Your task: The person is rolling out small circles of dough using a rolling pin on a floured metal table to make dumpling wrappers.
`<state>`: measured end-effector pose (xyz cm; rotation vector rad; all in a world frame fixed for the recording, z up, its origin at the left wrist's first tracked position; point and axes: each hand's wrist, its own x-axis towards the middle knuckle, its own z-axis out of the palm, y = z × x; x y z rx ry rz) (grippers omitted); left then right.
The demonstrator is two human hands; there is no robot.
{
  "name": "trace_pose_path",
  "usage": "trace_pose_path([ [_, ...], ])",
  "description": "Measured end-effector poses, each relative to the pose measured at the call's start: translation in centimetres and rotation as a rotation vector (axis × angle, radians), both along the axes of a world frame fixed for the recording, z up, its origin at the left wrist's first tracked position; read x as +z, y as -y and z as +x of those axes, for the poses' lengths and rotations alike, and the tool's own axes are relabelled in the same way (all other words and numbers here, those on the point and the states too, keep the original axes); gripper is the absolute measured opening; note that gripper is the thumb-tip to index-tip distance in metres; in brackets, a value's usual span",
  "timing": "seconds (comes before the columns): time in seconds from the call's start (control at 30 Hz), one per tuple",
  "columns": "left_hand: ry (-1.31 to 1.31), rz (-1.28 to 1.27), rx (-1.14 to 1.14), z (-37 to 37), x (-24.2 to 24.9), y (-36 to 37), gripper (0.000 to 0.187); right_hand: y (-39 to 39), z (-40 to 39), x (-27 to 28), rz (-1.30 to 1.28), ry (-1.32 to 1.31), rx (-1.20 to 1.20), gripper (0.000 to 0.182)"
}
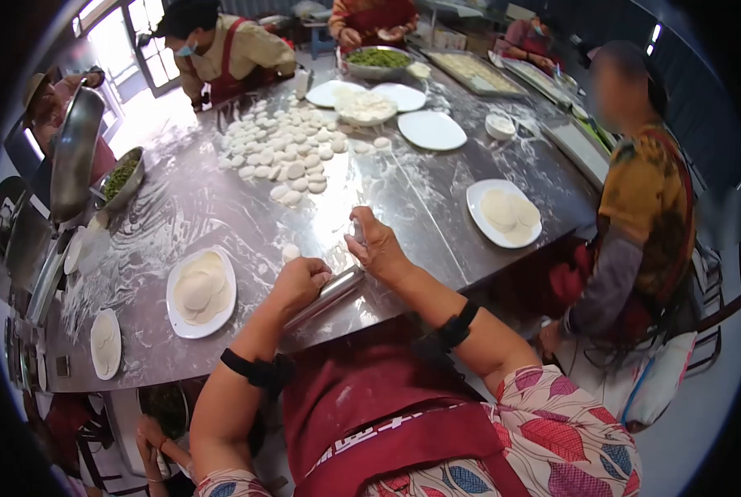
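My left hand is low over the table near its front edge, fingers curled down and pressed together. Whatever they pinch is hidden. Just beyond it lies a small white dough ball. A shiny metal rod, like a rolling pin, slants between my hands, one end beside my right wrist. My right hand is farther forward, its fingers bent in towards the thumb; a small pale bit shows between them, too small to name. To the left, a white plate carries stacked round dough wrappers.
Many floured dough pieces cover the middle of the steel table. Another plate of wrappers is at right, near a seated co-worker. White plates and bowls of chopped greens stand farther back. Other people work around the table.
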<state>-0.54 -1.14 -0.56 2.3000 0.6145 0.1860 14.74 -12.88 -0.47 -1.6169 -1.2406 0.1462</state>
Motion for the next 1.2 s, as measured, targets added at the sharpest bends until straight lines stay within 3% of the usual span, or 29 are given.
trace_pose_path([
  [0.07, -0.029, 0.009, -0.019, -0.7, -0.2, 0.1, 0.013, 2.5, -0.5, -1.1, 0.027, 0.043, -0.071, 0.034],
  [0.13, 0.005, -0.165, 0.111, -1.5, -1.7, -0.4, 0.011, 6.0, -2.2, 0.1, -0.086, -0.117, -0.058, 0.035],
  [0.17, 0.031, -0.402, 0.156, -1.9, -1.2, -0.1, 0.010, 6.5, -2.2, -0.9, 0.038, -0.008, -0.053, 0.037],
  [0.2, -0.019, -0.416, 0.128, -2.3, -0.6, 0.2, 0.008, 6.1, -2.1, -0.9, 0.087, 0.137, -0.101, 0.038],
  [0.37, -0.059, 0.151, 0.051, -0.8, 0.4, 0.2, 0.023, -1.5, 0.9, -1.1, 0.110, 0.237, -0.054, 0.037],
  [0.47, -0.052, -0.047, 0.009, -0.2, 0.3, 0.0, 0.018, -0.1, 0.5, -0.2, -0.025, 0.057, -0.001, 0.038],
  [0.57, -0.091, 0.058, -0.011, -1.1, -0.1, 0.2, 0.017, 5.2, -0.6, -0.7, -0.044, 0.066, 0.004, 0.038],
  [0.67, -0.087, -0.390, 0.066, -1.4, -0.6, 0.7, 0.013, 6.5, -0.9, -0.7, -0.026, 0.026, 0.078, 0.037],
  [0.7, -0.116, -0.159, -0.027, -1.4, 0.3, 1.0, 0.016, 5.3, -0.2, -0.6, -0.025, 0.076, 0.075, 0.038],
  [0.8, -0.102, 0.060, -0.002, -0.3, 0.2, 0.6, 0.020, 0.8, 1.7, 0.2, -0.063, 0.140, 0.110, 0.039],
  [0.83, -0.095, 0.052, 0.012, 0.0, 0.3, 0.3, 0.023, -0.2, 1.9, 0.4, -0.156, 0.100, 0.108, 0.036],
  [0.93, -0.105, -0.082, -0.034, 0.4, 0.5, 0.1, 0.022, 0.4, 2.2, 0.4, -0.099, 0.136, 0.165, 0.040],
  [1.07, -0.115, -0.084, -0.027, -0.9, -0.5, -0.3, 0.015, 6.3, 0.1, 0.0, -0.058, 0.140, 0.129, 0.042],
  [1.1, -0.101, -0.250, 0.033, -1.4, -0.3, 0.0, 0.015, 5.9, 0.3, 0.0, -0.043, 0.153, 0.111, 0.042],
  [1.2, -0.100, -0.037, -0.088, -1.6, 0.8, 0.3, 0.016, 4.0, 0.4, -0.6, -0.021, 0.149, 0.065, 0.041],
])
